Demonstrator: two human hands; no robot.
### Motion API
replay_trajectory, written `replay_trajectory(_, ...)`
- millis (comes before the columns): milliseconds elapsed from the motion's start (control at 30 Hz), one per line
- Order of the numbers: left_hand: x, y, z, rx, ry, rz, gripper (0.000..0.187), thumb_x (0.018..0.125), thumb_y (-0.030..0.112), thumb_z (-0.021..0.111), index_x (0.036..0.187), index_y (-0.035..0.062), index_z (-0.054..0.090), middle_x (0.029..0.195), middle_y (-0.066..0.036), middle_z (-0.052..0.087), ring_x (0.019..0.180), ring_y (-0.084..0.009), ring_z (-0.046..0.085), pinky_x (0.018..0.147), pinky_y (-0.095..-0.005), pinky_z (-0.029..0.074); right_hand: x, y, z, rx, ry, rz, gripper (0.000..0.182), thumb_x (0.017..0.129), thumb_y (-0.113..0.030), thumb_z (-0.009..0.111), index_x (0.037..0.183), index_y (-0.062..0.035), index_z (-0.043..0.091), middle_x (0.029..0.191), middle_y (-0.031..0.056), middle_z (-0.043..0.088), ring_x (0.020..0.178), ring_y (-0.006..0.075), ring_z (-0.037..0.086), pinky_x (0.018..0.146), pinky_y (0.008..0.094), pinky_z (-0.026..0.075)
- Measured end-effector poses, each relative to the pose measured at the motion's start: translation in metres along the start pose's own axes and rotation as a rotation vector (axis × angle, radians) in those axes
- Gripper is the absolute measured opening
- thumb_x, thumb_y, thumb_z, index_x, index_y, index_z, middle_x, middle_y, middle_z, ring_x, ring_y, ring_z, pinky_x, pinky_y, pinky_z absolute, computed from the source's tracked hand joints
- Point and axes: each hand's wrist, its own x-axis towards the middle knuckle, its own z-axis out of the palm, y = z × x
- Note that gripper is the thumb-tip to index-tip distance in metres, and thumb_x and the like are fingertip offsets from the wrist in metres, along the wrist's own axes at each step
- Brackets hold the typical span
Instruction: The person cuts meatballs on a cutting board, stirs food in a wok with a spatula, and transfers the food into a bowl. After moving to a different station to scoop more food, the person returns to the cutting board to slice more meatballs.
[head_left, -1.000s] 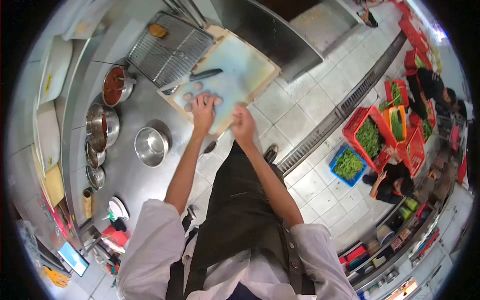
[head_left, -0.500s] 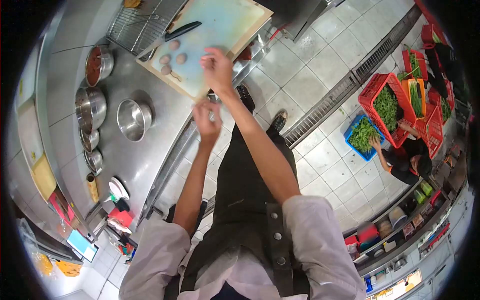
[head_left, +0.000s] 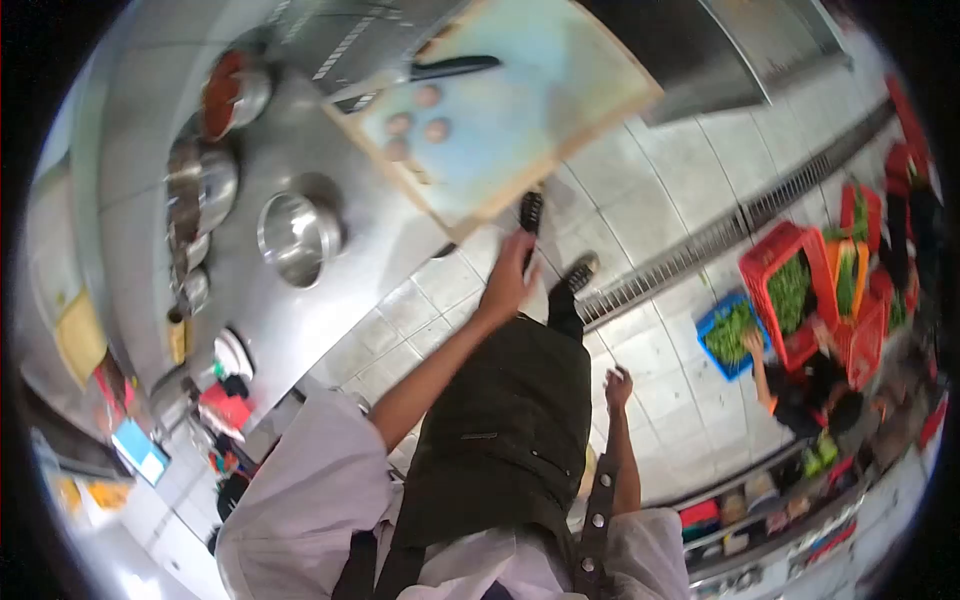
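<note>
My left hand [head_left: 510, 280] hangs just off the near edge of the cutting board [head_left: 560, 90], blurred, its fingers stretched out with nothing seen in them. Down at my right side, over the floor, my right hand [head_left: 618, 386] has loosely bent, parted fingers and is likewise bare. A black-handled knife [head_left: 455, 68] lies at the far left part of the board. Close by it are several small round brownish pieces [head_left: 437, 130], too blurred to name. Left of the board a steel bowl [head_left: 298, 240] stands on the steel counter [head_left: 355, 270].
More steel bowls [head_left: 215, 185] line the wall, and one holds red sauce [head_left: 222, 95]. On the right, a person [head_left: 800, 385] handles leafy greens in a blue crate [head_left: 732, 335], beside a red crate [head_left: 785, 290]. A drain grate [head_left: 700, 240] crosses the tiled floor [head_left: 660, 180].
Both hands have drawn back from the board: the right has dropped down to my right side, the left has shifted right along the edge. The view has turned, moving the board rightward.
</note>
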Motion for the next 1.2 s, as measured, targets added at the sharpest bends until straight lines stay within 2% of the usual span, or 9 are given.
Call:
replay_trajectory(133, -0.084, 0.071, -0.119, 0.113, 0.495, -0.059, 0.009, 0.089, 0.007, 0.061, 0.092, 0.0033, 0.053, 0.099, -0.012, 0.052, 0.092, -0.0274, 0.058, 0.088, -0.0423, 0.049, 0.016, -0.035, 0.018, -0.484, 0.141, -0.136, 0.054, 0.094, -0.016, 0.059, 0.140, 0.0060, 0.044, 0.136, 0.0282, 0.053, 0.126, 0.0387, 0.053, 0.106, 0.0442, 0.043)
replay_trajectory(267, -0.101, -0.015, -0.238, -0.701, 1.073, -0.604, 0.047, 0.095, 0.011, 0.060, 0.129, 0.0152, 0.029, 0.123, -0.012, 0.046, 0.101, -0.0298, 0.064, 0.076, -0.0440, 0.058, -0.025, -0.250, 0.107, -0.107, 0.226, -0.612, 0.051, 0.092, -0.007, 0.061, 0.140, 0.0027, 0.047, 0.130, 0.0243, 0.055, 0.115, 0.0346, 0.058, 0.094, 0.0424, 0.052)
replay_trajectory(400, -0.048, -0.002, -0.286, -0.818, 1.179, -0.935, 0.059, 0.096, 0.027, 0.061, 0.140, 0.0115, 0.025, 0.129, -0.018, 0.053, 0.092, -0.0308, 0.067, 0.079, -0.0444, 0.058, -0.154, -0.479, 0.224, -0.211, -0.144, -1.374, 0.037, 0.088, -0.001, 0.062, 0.124, -0.0018, 0.057, 0.115, 0.0186, 0.060, 0.107, 0.0346, 0.057, 0.094, 0.0400, 0.046)
replay_trajectory(467, -0.074, -0.068, -0.277, -1.097, 0.807, -0.539, 0.040, 0.097, 0.024, 0.057, 0.128, 0.0008, 0.048, 0.111, -0.016, 0.063, 0.087, -0.0253, 0.068, 0.078, -0.0372, 0.058, -0.178, -0.523, 0.259, -0.221, -0.230, -1.526, 0.037, 0.088, 0.001, 0.061, 0.124, -0.0017, 0.056, 0.117, 0.0185, 0.060, 0.101, 0.0346, 0.059, 0.089, 0.0405, 0.048)
replay_trajectory(633, -0.074, -0.130, -0.260, -1.153, 0.956, -0.695, 0.025, 0.089, 0.010, 0.060, 0.109, -0.0057, 0.062, 0.104, -0.011, 0.065, 0.088, -0.0199, 0.064, 0.068, -0.0303, 0.052, -0.190, -0.538, 0.236, -0.143, -0.358, -1.273, 0.031, 0.093, -0.008, 0.061, 0.123, -0.0037, 0.060, 0.101, 0.0132, 0.065, 0.085, 0.0241, 0.061, 0.076, 0.0354, 0.050)
replay_trajectory(833, -0.165, -0.032, -0.196, -1.256, 0.789, -0.591, 0.028, 0.088, 0.018, 0.055, 0.112, 0.0059, 0.061, 0.104, -0.005, 0.063, 0.096, -0.0185, 0.059, 0.085, -0.0326, 0.048, -0.040, -0.408, 0.077, -0.544, -0.142, -1.135, 0.032, 0.092, -0.012, 0.060, 0.123, -0.0051, 0.059, 0.075, 0.0139, 0.060, 0.068, 0.0284, 0.060, 0.067, 0.0393, 0.050)
replay_trajectory(1000, -0.221, -0.037, -0.104, -0.810, 0.606, -1.149, 0.021, 0.084, 0.018, 0.053, 0.102, 0.0092, 0.057, 0.083, -0.007, 0.062, 0.078, -0.0206, 0.060, 0.071, -0.0346, 0.051, 0.055, -0.271, -0.085, -0.387, 0.293, -0.367, 0.029, 0.088, -0.027, 0.060, 0.105, -0.0067, 0.069, 0.112, 0.0211, 0.068, 0.111, 0.0359, 0.063, 0.095, 0.0461, 0.049)
replay_trajectory(1100, -0.192, -0.009, -0.055, -0.612, 0.509, -1.196, 0.028, 0.082, 0.016, 0.053, 0.109, 0.0088, 0.054, 0.083, -0.009, 0.063, 0.078, -0.0223, 0.062, 0.068, -0.0359, 0.053, 0.125, -0.190, -0.195, -0.674, -0.163, -0.207, 0.031, 0.089, -0.026, 0.064, 0.112, -0.0044, 0.065, 0.088, 0.0156, 0.069, 0.067, 0.0258, 0.065, 0.058, 0.0414, 0.054)
replay_trajectory(1200, -0.154, 0.015, -0.006, -0.446, 0.352, -1.140, 0.036, 0.079, 0.013, 0.053, 0.115, 0.0083, 0.051, 0.082, -0.012, 0.064, 0.078, -0.0239, 0.064, 0.065, -0.0372, 0.054, 0.201, -0.165, -0.292, 0.142, -0.249, 0.114, 0.027, 0.094, -0.025, 0.059, 0.115, -0.0089, 0.062, 0.084, 0.0134, 0.069, 0.055, 0.0250, 0.062, 0.046, 0.0463, 0.053)
